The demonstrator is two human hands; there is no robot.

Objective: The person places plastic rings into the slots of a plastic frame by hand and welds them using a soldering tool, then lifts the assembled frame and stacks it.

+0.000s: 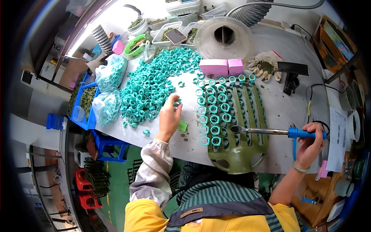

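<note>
My left hand [168, 119] is beside a large heap of teal rings [148, 87], its thumb and fingers around one teal ring [177, 103]. In my right hand [309, 149] is a soldering iron [270, 132] with a blue handle and a metal shaft. The iron's broad, dark tip [235, 129] hangs over an olive-green slotted plate [235, 156]. Teal rings [213, 119] stand in columns along the plate's left bars, and more show between and along its other bars. A small green square [182, 125] lies right of my left hand.
Pink blocks [214, 67], a stained glove [266, 65] and a black stand [290, 75] are behind the plate. A round hood [224, 38] stands at the back. Bags of rings [110, 73] lie left; a phone [176, 36] rests on tubs. Paper sheets [336, 139] hang at right.
</note>
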